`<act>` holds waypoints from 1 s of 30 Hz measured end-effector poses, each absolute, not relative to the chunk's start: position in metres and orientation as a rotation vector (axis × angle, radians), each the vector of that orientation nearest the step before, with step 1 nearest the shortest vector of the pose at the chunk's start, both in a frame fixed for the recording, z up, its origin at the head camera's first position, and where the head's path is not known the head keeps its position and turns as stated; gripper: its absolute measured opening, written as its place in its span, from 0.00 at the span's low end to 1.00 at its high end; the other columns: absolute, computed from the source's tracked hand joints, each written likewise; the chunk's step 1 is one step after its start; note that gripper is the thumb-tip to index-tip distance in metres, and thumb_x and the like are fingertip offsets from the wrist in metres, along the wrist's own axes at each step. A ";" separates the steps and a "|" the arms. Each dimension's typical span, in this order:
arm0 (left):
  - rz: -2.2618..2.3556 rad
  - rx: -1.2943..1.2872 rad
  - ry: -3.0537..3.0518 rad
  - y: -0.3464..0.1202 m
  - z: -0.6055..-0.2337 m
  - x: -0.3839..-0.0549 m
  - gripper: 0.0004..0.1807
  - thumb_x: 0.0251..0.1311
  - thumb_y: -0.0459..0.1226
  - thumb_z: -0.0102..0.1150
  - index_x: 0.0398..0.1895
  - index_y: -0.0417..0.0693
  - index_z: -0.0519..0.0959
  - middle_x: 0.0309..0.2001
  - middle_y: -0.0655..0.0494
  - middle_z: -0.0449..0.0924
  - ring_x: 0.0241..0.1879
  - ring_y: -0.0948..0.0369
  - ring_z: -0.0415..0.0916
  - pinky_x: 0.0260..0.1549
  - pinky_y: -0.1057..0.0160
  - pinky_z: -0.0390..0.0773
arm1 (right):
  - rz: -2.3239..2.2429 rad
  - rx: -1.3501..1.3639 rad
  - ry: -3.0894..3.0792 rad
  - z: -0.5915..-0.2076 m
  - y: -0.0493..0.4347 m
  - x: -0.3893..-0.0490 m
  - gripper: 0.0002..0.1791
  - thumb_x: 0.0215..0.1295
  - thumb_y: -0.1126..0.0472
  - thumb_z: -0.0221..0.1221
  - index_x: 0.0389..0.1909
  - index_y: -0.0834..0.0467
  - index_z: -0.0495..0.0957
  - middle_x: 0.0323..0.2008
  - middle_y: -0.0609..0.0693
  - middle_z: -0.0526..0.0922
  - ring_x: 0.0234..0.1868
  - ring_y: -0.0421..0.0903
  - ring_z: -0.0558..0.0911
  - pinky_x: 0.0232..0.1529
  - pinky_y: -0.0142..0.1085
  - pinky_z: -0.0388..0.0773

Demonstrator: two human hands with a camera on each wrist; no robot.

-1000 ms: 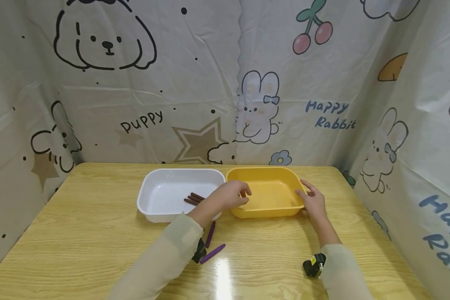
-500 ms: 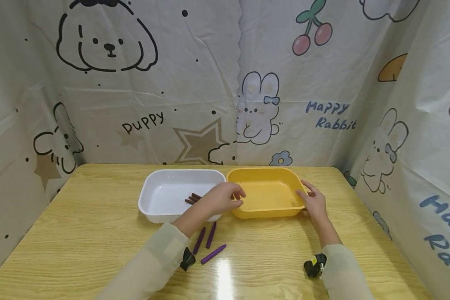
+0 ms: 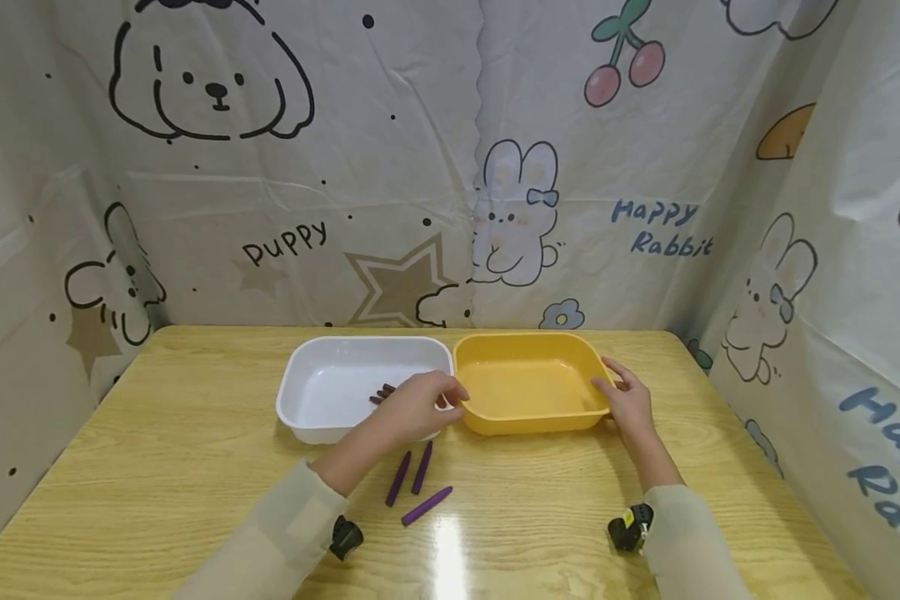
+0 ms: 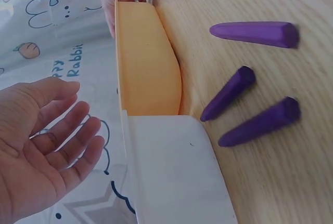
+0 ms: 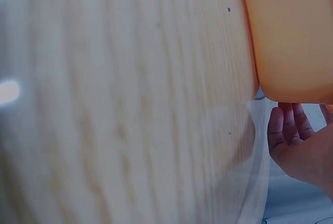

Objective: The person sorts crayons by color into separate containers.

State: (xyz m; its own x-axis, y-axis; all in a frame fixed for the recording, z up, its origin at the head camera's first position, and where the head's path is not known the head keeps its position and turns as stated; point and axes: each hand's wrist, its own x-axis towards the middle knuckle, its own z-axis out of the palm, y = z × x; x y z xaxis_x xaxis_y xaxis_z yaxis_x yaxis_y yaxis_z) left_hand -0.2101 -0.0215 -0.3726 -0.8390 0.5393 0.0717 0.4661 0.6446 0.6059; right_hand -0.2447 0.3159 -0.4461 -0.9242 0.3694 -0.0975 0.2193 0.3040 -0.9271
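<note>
My left hand (image 3: pixel 420 406) hovers over the right end of the white plastic basin (image 3: pixel 294 412), its fingers loosely bent with nothing between them in the left wrist view. Several brown crayons (image 3: pixel 383 392) lie in that basin, partly hidden behind the hand. At the right end of the yellow basin (image 3: pixel 536 423), my right hand (image 3: pixel 633 410) grips the rim, thumb on the inside and fingers along the outer wall. The two basins stand side by side, their ends meeting. In front of them are three purple crayons (image 3: pixel 427 506) on the wooden table.
The wood-grain table (image 3: pixel 157 467) ends at a printed cloth backdrop (image 3: pixel 390 183) behind and at both sides. Below each forearm shows a black wrist camera, the left one (image 3: pixel 346 537) and the right one (image 3: pixel 629 528).
My left hand has moved left, from over the yellow basin's left edge to over the white basin. Its sleeve has uncovered a third purple crayon. The right hand stays on the rim.
</note>
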 end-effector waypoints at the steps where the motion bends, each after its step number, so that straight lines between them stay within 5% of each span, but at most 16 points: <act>1: 0.964 0.834 2.747 -0.024 -0.373 -0.209 0.11 0.59 0.37 0.58 0.43 0.43 0.80 0.38 0.54 0.80 0.39 0.59 0.75 0.40 0.62 0.76 | 1.694 -0.551 -2.422 -0.446 0.316 -0.245 0.30 0.65 0.55 0.57 0.68 0.50 0.63 0.48 0.55 0.72 0.36 0.37 0.77 0.37 0.26 0.80; 30: 0.929 0.653 2.768 -0.079 -0.407 -0.166 0.09 0.54 0.36 0.62 0.38 0.43 0.81 0.32 0.58 0.80 0.34 0.63 0.74 0.32 0.67 0.76 | 1.715 -0.559 -2.382 -0.449 0.316 -0.246 0.30 0.64 0.55 0.58 0.67 0.50 0.64 0.43 0.51 0.73 0.32 0.33 0.76 0.33 0.23 0.79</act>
State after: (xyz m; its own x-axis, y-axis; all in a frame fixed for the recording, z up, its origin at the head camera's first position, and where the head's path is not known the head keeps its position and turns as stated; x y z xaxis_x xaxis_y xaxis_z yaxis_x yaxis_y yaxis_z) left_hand -0.1664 -0.0789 -0.4068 -0.8942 0.4477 -0.0033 0.3551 0.7138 0.6037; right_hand -0.2464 0.3163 -0.4490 -0.9186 0.3845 -0.0912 0.2086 0.2757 -0.9383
